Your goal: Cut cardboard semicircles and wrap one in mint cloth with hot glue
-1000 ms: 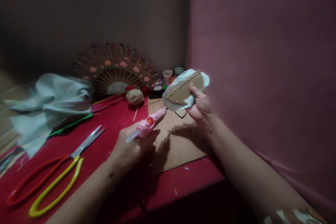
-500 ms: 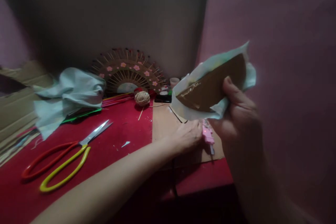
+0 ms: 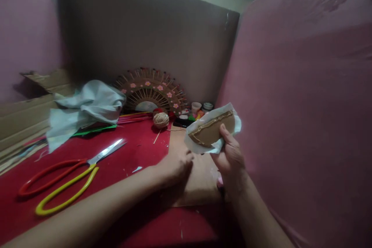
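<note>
Above the brown cardboard sheet [image 3: 186, 186] on the red table [image 3: 116, 162], a half-round cardboard piece [image 3: 211, 131] backed with white cloth was held up, its long axis slanting from lower left to upper right. It was pinched firmly by the right hand [image 3: 231, 159]. The left hand [image 3: 176, 166] was rested loosely curled on the sheet, with nothing held.

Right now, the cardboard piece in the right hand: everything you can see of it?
The cardboard piece is a brown half-round cutout, curved edge up, with a glossy bead along its rim, probably glue. It lies on pale fabric whose edges stick out all around. The right hand holds both above the cardboard sheet, thumb pressed on the cutout's face, tilted toward the camera.
</note>
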The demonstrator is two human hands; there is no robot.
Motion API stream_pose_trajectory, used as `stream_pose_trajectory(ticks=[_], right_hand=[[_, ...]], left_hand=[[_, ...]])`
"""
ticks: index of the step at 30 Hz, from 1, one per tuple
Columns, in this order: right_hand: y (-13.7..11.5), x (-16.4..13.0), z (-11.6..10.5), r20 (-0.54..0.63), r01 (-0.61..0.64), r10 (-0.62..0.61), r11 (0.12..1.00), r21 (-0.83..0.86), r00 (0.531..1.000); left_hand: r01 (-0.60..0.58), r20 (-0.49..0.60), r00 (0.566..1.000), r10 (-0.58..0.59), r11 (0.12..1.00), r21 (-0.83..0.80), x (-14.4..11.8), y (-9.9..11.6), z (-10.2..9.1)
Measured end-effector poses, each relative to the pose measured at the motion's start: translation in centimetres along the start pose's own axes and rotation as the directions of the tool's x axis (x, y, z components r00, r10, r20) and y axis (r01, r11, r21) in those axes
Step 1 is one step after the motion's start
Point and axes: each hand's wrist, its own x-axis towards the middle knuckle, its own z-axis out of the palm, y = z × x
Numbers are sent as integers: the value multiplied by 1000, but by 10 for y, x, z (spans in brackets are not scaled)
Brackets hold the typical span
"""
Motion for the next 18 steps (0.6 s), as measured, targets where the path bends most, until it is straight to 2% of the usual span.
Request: stream_pose_trajectory(ticks=[3, 5, 7, 10, 13, 15, 18], right_hand=[[14, 4, -4, 24, -52, 53, 998, -44, 998], [28, 8, -8, 48, -79, 83, 994, -79, 995], [42, 11, -11, 58, -123, 129, 987, -102, 990], [57, 14, -16, 65, -202, 212, 970, -135, 975], [62, 14, -18, 50, -251, 262, 954, -164, 964], [62, 13, -18, 15, -279, 286, 945, -173, 958], [61, 11, -19, -15, -301, 304, 933, -197, 952]], left_hand=[[168, -92, 977, -191, 963, -212, -14, -30, -41], [241, -98, 949, -300, 889, -390, -16, -42, -62], [269, -77, 926, -370, 787, -555, -17, -46, -74], [272, -33, 903, -428, 631, -726, -16, -45, -75], [282, 21, 891, -453, 517, -808, -20, -41, -69], [293, 51, 890, -454, 480, -827, -25, -37, -68], [296, 78, 905, -419, 487, -822, -32, -31, -70]])
